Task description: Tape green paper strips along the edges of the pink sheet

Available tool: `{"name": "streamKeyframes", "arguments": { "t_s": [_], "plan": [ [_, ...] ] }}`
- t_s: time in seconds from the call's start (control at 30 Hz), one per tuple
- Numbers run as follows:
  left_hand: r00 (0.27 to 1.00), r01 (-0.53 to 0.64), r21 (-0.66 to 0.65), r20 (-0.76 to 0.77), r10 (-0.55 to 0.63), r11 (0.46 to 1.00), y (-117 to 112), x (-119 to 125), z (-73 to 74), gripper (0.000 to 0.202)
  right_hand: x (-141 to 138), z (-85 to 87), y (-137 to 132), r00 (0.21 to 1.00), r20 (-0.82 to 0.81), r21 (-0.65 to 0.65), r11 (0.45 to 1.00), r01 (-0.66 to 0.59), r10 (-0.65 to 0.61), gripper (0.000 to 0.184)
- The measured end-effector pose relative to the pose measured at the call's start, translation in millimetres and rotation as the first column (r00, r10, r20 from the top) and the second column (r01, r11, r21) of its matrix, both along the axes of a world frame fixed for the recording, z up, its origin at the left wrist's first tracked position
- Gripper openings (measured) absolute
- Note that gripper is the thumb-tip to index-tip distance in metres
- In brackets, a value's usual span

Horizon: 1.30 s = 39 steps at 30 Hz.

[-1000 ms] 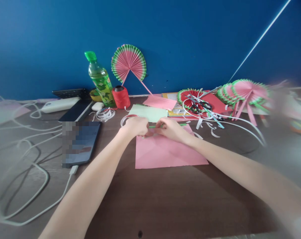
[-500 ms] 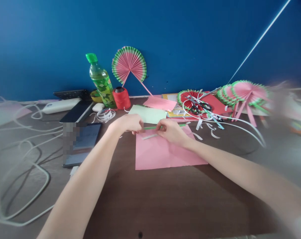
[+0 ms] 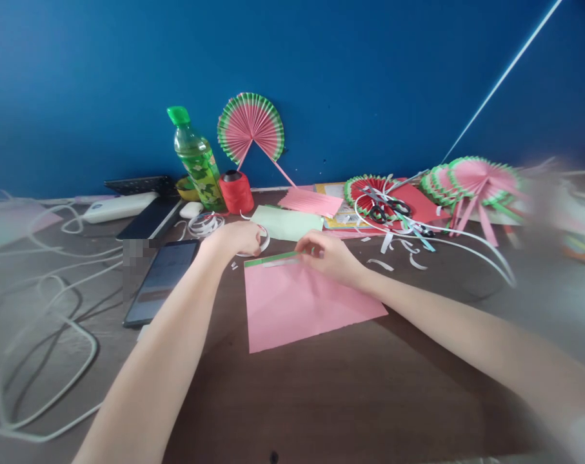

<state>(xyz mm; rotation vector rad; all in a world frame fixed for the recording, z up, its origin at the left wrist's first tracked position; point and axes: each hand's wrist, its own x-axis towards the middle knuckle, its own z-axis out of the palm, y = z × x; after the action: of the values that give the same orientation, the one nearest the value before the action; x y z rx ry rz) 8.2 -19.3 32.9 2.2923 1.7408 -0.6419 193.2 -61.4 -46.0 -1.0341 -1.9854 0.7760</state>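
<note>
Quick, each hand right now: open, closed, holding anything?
Left hand: curled beside the white ring; any grip can't be told.
Right hand: part-curled at the pink sheet's far edge; pinch can't be told.

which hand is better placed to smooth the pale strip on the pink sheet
Probably the right hand: it is over the pink sheet, close to the right end of the pale strip. The left hand appears just beyond the sheet's far edge, off the strip.

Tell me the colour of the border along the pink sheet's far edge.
The border is green; the head view shows it best.
</note>
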Motion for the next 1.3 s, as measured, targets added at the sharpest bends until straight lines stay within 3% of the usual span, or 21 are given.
{"name": "streamKeyframes", "arguments": {
  "t_s": [0.1,0.23,0.57,0.73,0.9,1.0,1.2,1.3],
  "plan": [
    [0.999,-0.049,0.016,0.016,0.049,0.999,-0.9,-3.0,0.7,0.016,4.1,-0.3,3.6,0.981,0.194,0.105,0.994,-0.016,-0.005,0.010],
    [0.991,-0.123,0.004,0.054,0.123,0.992,-0.4,-7.7,-1.3,0.004,7.6,1.9,8.3,0.964,0.265,0.042,0.999,0.000,-0.011,0.015],
    [0.998,-0.057,0.087,0.033,0.054,0.995,1.1,-5.8,-4.3,0.021,18.4,4.6,22.9,0.962,0.006,0.032,0.962,0.272,-0.272,0.012],
    [0.981,-0.064,0.046,0.186,0.055,0.997,4.2,-12.5,2.2,0.022,19.7,6.4,23.8,0.944,-0.080,0.014,0.947,0.322,-0.320,0.015],
    [0.903,-0.108,-0.003,0.418,0.099,0.994,-3.0,-17.8,21.5,0.026,16.6,6.6,21.1,0.952,-0.111,-0.013,0.958,0.287,-0.286,0.014],
    [0.821,-0.035,-0.040,0.568,0.051,0.999,-10.3,-13.9,28.8,0.035,14.3,5.5,19.3,0.961,-0.181,-0.030,0.978,0.208,-0.210,0.014],
    [0.659,0.154,-0.076,0.751,-0.045,0.985,-11.2,-3.4,18.5,0.043,9.9,9.5,9.8,0.944,-0.322,0.099,0.989,0.108,-0.071,0.018],
    [0.580,0.201,-0.118,0.814,-0.021,0.972,-8.3,-0.8,10.4,0.043,8.4,10.9,6.8,0.942,-0.333,0.162,0.982,0.094,-0.035,0.025]
  ]
}}
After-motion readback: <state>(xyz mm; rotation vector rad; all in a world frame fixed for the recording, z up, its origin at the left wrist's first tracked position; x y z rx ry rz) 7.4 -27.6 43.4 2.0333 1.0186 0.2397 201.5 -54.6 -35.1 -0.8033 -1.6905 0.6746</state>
